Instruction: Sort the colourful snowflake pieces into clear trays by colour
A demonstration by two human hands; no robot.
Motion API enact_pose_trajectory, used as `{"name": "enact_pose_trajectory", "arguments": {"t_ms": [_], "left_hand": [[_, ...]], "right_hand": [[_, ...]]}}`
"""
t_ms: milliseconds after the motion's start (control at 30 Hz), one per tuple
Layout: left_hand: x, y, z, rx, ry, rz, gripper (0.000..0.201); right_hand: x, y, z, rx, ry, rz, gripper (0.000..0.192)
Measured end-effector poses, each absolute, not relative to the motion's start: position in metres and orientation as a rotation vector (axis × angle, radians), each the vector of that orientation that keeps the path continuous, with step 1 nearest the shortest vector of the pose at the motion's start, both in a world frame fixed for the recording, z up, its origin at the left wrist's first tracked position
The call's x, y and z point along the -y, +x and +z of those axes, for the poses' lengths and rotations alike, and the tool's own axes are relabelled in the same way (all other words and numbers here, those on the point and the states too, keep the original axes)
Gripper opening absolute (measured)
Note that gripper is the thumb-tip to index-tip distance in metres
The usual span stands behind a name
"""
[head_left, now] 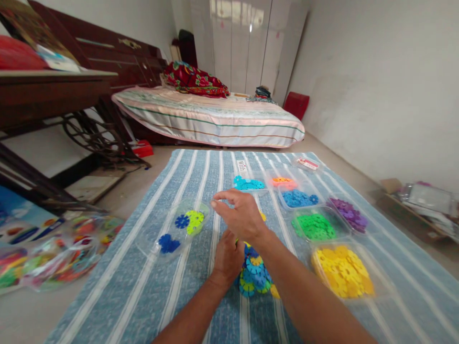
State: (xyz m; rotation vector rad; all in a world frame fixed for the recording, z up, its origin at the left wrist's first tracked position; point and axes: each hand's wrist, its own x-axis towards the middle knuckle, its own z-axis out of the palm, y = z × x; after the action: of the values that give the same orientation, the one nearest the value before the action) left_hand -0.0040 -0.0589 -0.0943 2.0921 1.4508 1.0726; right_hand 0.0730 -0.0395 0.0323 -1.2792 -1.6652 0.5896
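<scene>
My left hand [228,258] is closed at the upper left side of a cluster of interlocked snowflake discs [255,272] in blue, yellow and green, and appears to grip it. Part of the cluster is hidden behind my right forearm. Above and slightly ahead is my right hand [242,212], its thumb and forefinger curled with the tips close together; whatever lies between them is too small to see. Those fingertips point towards a clear plastic tray [147,246] on the left. Inside it lie yellow-green discs [195,221] and dark blue discs [168,243].
Right of my hands stand clear boxes of yellow discs [344,272], green discs [315,226], purple discs [347,215], blue discs [298,198], orange discs [283,181] and light blue discs [249,184]. A striped cloth [107,286] covers the table. Beyond is a bed [215,119].
</scene>
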Motion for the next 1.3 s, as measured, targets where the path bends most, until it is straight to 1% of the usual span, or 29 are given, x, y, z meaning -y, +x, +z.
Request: {"name": "enact_pose_trajectory", "arguments": {"t_ms": [100,200,300,400,500,667,867,1033,1167,1300], "left_hand": [[0.058,-0.007,-0.096,-1.405,2.107,1.084,0.027],[0.058,-0.009,-0.098,-1.37,2.127,1.111,0.029],[0.058,-0.009,-0.099,-1.403,2.151,1.102,0.028],[0.057,-0.009,-0.1,-1.435,2.204,1.064,0.027],[0.054,-0.01,-0.099,-1.463,2.264,1.017,0.028],[0.053,-0.012,-0.096,-1.484,2.313,0.938,0.03],[0.06,-0.008,-0.09,-1.488,2.27,0.889,0.031],[0.065,-0.004,-0.087,-1.466,2.228,0.83,0.031],[0.065,-0.007,-0.076,-1.456,2.292,0.841,0.029],[0.068,-0.002,-0.056,-1.329,2.334,0.884,0.026]], "right_hand": [[0.047,0.102,0.022,1.648,-1.344,0.535,0.016],[0.063,0.144,-0.007,1.599,-1.482,0.486,0.017],[0.081,0.173,-0.038,1.661,-1.646,0.41,0.018],[0.094,0.179,-0.059,1.808,-1.753,0.349,0.019],[0.096,0.171,-0.07,1.905,-1.782,0.291,0.016],[0.085,0.156,-0.083,1.93,-1.732,0.192,0.01],[0.084,0.163,-0.091,1.81,-1.655,0.204,0.028],[0.092,0.177,-0.091,1.65,-1.609,0.229,0.026],[0.099,0.176,-0.087,1.497,-1.546,0.32,0.024],[0.105,0.168,-0.081,1.394,-1.419,0.507,0.024]]}}
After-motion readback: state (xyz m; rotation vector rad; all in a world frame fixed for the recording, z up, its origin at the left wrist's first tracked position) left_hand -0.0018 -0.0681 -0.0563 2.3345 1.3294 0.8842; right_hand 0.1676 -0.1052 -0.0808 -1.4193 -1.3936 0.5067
